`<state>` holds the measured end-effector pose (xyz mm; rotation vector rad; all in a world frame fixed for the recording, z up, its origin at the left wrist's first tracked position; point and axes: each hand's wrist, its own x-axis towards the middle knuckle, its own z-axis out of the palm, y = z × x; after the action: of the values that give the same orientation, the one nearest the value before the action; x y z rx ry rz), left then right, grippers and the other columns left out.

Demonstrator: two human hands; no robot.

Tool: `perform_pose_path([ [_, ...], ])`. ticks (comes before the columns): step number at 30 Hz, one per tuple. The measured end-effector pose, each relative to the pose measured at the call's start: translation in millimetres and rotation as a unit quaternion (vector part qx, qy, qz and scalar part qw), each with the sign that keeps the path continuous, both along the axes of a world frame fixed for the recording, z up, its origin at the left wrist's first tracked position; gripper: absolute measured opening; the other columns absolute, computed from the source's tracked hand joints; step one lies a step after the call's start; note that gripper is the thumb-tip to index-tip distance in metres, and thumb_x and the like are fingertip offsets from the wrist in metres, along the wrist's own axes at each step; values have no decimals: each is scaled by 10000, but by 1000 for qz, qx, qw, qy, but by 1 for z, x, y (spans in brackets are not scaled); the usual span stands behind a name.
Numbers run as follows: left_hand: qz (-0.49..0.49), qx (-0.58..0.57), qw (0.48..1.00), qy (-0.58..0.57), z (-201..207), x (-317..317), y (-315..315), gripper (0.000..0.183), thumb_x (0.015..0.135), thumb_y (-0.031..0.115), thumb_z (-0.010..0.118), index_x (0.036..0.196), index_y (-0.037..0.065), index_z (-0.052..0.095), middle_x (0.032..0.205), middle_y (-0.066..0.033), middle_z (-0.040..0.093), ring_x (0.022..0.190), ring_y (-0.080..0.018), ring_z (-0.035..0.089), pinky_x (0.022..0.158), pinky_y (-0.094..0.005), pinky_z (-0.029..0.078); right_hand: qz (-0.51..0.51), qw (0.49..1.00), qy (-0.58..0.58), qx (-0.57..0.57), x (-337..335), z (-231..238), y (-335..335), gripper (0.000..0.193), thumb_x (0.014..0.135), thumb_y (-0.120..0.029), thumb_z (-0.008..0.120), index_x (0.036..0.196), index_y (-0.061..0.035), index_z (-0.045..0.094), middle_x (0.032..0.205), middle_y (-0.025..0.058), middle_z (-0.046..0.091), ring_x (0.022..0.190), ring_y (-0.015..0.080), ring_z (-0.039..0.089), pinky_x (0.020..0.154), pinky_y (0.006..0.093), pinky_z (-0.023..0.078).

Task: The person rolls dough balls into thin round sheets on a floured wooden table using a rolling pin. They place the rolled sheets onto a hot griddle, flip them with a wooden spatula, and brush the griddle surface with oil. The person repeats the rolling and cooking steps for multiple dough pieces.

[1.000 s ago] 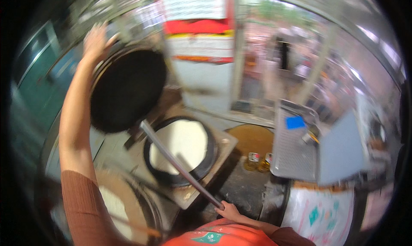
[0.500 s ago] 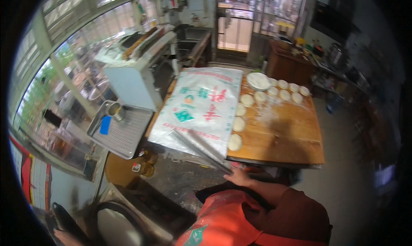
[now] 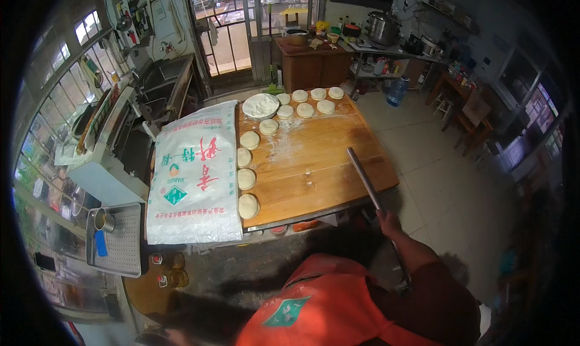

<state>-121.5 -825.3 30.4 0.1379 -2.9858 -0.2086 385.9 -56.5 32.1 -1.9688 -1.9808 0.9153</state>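
Note:
My right hand (image 3: 389,221) is wrapped round a long grey metal rod (image 3: 361,176), its far end over the front right of the wooden board (image 3: 326,159). The rod's near part runs down along my forearm. My left hand (image 3: 177,335) is low in the picture, dark and blurred; its fingers cannot be made out. Round, flat white dough pieces (image 3: 246,179) line the left and back edges of the board. A bowl of white flour (image 3: 261,105) stands at its back left corner. Left of the dough lies a printed white woven sack (image 3: 193,177).
A perforated metal tray (image 3: 124,243) with a metal cup (image 3: 104,220) and a blue scraper-like piece (image 3: 101,243) is at the left. Oil bottles (image 3: 175,278) stand near the sack's front. A brown cabinet (image 3: 314,68) and a water jug (image 3: 397,91) are farther back.
The view has swung right. My right hand has moved the rod from over the sack to the board's right side. My left hand, earlier by a dark handle beside a round pan, is now blurred.

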Motion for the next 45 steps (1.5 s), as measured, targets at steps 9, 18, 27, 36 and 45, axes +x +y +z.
perform_pose_path([
  [9,-185,432,763,-443,-111,98,400,363,932,105,654,1282,10,634,1041,-141,743,890,-203,705,745,-321,570,169,974,-128,75,-18,24,145,521,939,-415,659,1325,-87,532,1193,208,666,1090,415,639,889,522,512],
  [18,-503,328,744,-292,37,90,786,493,964,213,646,1399,21,514,1223,-246,648,1117,-361,650,956,-419,515,265,898,-100,335,-138,-72,354,518,846,-270,743,1288,-77,553,1209,159,606,1134,372,565,991,516,447],
  [27,-500,185,845,-48,26,-165,993,528,937,195,625,1419,24,494,1336,-273,573,1257,-433,538,1057,-480,449,155,928,-58,333,-189,-78,363,603,859,-378,741,1311,-45,518,1348,168,544,1206,397,512,1085,568,336],
  [36,-470,151,864,-101,-17,-242,1096,344,857,256,669,1134,55,709,1133,-170,701,976,-388,667,872,-430,544,155,937,-113,293,-194,-53,354,573,884,-358,722,1316,-48,508,1395,166,504,1266,382,463,1106,551,302],
  [45,-383,381,781,-312,-9,-95,966,474,871,-31,574,1345,-4,588,1151,-117,692,1040,-195,637,953,-336,495,161,930,-100,316,-192,-58,357,591,882,-373,714,1331,-52,500,1405,154,499,1271,379,472,1104,555,309],
])
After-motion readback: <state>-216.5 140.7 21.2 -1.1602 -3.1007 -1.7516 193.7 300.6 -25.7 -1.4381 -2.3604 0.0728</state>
